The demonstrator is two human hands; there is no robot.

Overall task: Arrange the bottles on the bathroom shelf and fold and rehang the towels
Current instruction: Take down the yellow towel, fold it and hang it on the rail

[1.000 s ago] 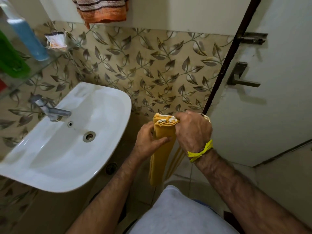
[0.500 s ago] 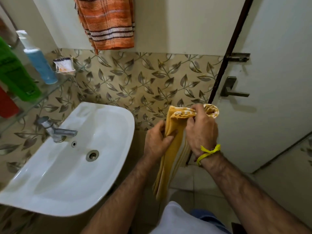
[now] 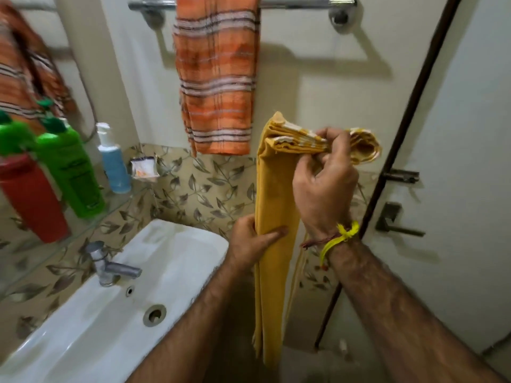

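1. Mustard cloth, the yellow towel (image 3: 272, 244), hangs as a long folded strip just right of the sink (image 3: 96, 327) and below the rail (image 3: 290, 2).
2. Right hand (image 3: 325, 189) has its grip closed on the towel's top fold, fingers bunching the layered edges so they stay stacked; a loop of cloth pokes out past the hand on the side away from the sink.
3. Left hand (image 3: 253, 243) pinches the strip lower down, thumb across its front, likely to keep the hanging layers flat and aligned.
4. Holding it high and vertical lets its own weight straighten the fold, my guess at why it is carried this way.
5. Orange towel (image 3: 217, 78) already drapes over the rail above the sink's far edge, leaving bare bar to its right, probably meant for the yellow one.
6. Bottles (image 3: 69, 167) stand upright on the glass shelf (image 3: 121, 201) above the sink, so that part looks done.
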